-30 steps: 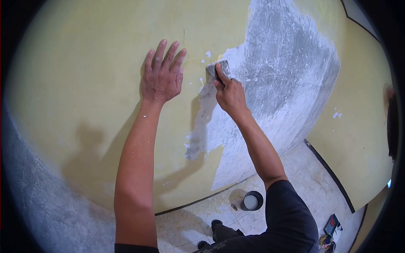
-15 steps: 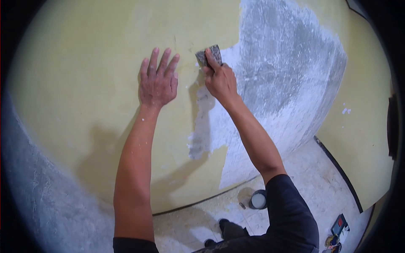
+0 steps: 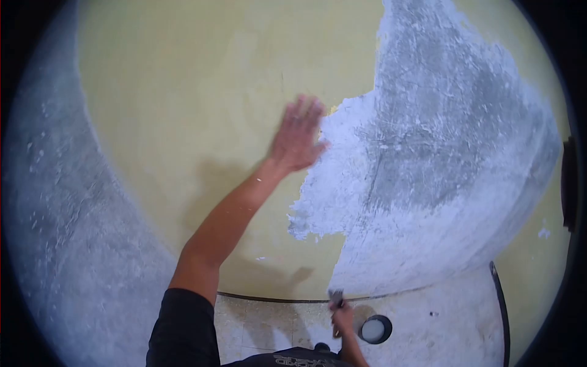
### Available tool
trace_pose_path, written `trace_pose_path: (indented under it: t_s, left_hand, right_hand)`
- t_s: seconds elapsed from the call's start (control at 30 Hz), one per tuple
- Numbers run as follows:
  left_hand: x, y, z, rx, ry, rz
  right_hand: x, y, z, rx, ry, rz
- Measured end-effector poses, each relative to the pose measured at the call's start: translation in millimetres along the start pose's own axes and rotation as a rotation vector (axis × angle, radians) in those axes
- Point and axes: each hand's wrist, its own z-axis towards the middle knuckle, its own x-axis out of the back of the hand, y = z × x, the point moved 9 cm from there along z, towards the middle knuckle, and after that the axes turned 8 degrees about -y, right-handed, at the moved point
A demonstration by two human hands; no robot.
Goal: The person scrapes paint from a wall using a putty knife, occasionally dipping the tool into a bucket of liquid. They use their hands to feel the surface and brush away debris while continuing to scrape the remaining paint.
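My left hand (image 3: pixel 298 136) is up against the yellow wall coating (image 3: pixel 183 92), fingers stretched out and slightly blurred, beside the ragged edge of the bare patch (image 3: pixel 342 147). It holds nothing. Low in the view, near the foot of the wall, my right hand (image 3: pixel 343 318) grips a scraper (image 3: pixel 336 298) by its handle, blade pointing up. The scraper looks clear of the wall's upper area. White and grey plaster shows where the yellow layer is gone. Small pale flakes stick to my left forearm (image 3: pixel 232 211).
On the floor (image 3: pixel 428 330) beside my right hand stands a dark bucket (image 3: pixel 375 329) with whitish contents. A dark strip (image 3: pixel 275 298) runs along the wall's base. Grey wall (image 3: pixel 79 244) lies to the left. At the far right is a dark object (image 3: pixel 569 183).
My right hand has drawn the scraper down from the wall to near the floor. My left hand has moved right, to the patch's edge. The bare patch now reaches farther there.
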Motion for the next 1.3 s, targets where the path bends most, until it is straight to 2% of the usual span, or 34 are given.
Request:
trace_pose_path:
  t_s: [0.03,0.07,0.1,0.13,0.2,0.23,0.3,0.33,0.37,0.43,0.5,0.57,0.63,0.7,0.77,0.83,0.9,0.93,0.97,1.03,1.1,1.17,1.27,1.3]
  left_hand:
    - [-8,24,0,-0.050,-0.165,-0.001]
    - [-39,55,-10,-0.342,-0.262,-0.133]
    - [-64,79,-29,-0.632,-0.351,-0.270]
    - [-61,83,-34,-0.607,-0.354,-0.257]
    - [-31,80,-33,-0.457,-0.120,-0.131]
    - [-26,81,-28,-0.453,-0.119,-0.114]
    - [9,29,-19,0.108,0.265,-0.108]
    - [-3,31,-12,0.078,0.103,0.026]
    - [-11,31,-18,0.086,0.102,0.027]
    - [-58,77,-43,-0.334,-0.265,-0.201]
    - [-38,106,-79,-0.312,-0.201,-0.193]
    - [-32,110,-110,-0.082,-0.191,-0.357]
    - [-41,109,-144,-0.005,-0.236,-0.362]
    - [-55,93,-178,0.165,-0.249,-0.518]
    - [-74,91,-214,0.335,-0.421,-0.886]
    - [-82,100,-244,0.385,-0.602,-0.909]
    - [-83,106,-261,0.411,-0.526,-1.013]
    - [-82,105,-269,0.446,-0.458,-1.112]
    - [-84,107,-275,0.431,-0.466,-1.125]
    - [-94,105,-290,0.534,-0.469,-1.234]
    - [-98,101,-302,0.511,-0.469,-1.285]
    - [-105,92,-321,0.486,-0.476,-1.333]
    - [-119,74,-358,0.501,-0.507,-1.343]
    - [-126,63,-371,0.604,-0.540,-1.352]
  right_hand:
    - [-9,35,-2,-0.033,-0.106,0.071]
    - [-12,42,-15,-0.137,-0.183,0.122]
    - [-11,41,-16,-0.149,-0.262,0.161]
    - [-2,38,-7,-0.103,-0.293,0.071]
    - [14,25,4,-0.051,-0.337,-0.021]
    - [27,12,10,0.023,-0.338,-0.063]
    - [47,-19,13,0.106,-0.340,-0.102]
    - [56,-31,12,0.092,-0.345,-0.042]
    - [64,-37,12,0.067,-0.350,0.013]
    - [74,-41,18,0.070,-0.373,0.021]
    - [79,-48,25,0.134,-0.386,0.125]
    - [78,-52,24,0.166,-0.390,0.118]
    - [84,-58,16,0.155,-0.323,0.157]
    - [82,-63,10,0.172,-0.290,0.153]
    - [74,-75,9,0.138,-0.278,0.175]
    - [64,-88,15,0.204,-0.251,0.167]
    - [50,-106,18,0.192,-0.234,0.080]
    - [48,-97,41,0.445,-0.125,0.013]
    - [46,-104,45,0.438,-0.106,0.013]
    - [30,-170,36,0.734,0.013,-0.389]
    - [20,-219,35,0.691,0.073,-0.435]
    - [8,-272,31,0.887,0.191,-0.491]
    - [-13,-344,30,1.045,0.317,-0.532]
    - [-19,-369,29,1.082,0.342,-0.525]
